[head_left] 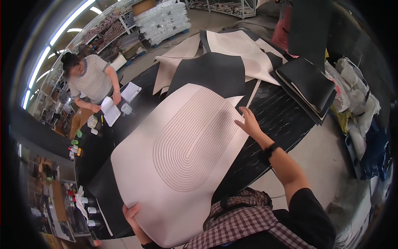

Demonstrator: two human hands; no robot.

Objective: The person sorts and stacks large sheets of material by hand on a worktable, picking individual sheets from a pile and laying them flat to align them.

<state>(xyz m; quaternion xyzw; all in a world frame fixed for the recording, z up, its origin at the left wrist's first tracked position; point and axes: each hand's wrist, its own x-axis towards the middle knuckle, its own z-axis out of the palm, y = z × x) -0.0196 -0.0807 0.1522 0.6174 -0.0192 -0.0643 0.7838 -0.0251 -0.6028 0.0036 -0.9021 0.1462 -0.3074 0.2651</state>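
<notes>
A large pale sheet (137, 166) with rounded corners, leather-like and marked with nested oval grooves, spreads over the black marbled table in front of me. Its near end curves up against my body. At its lower left edge, my left hand (131, 216) is closed on the rim, thumb on top and the other fingers partly hidden. My right hand (248, 122) is raised at the far right edge, fingers apart and holding nothing; whether it touches the sheet I cannot tell. A dark shadow falls on the grooves beside it.
Black and pale sheets (211, 72) overlap at the table's far end. A stack of black sheets (306, 83) lies at the far right, by plastic bags (352, 87). Across the left side a person (93, 79) holds an open notebook (110, 112) near a white cup (126, 109).
</notes>
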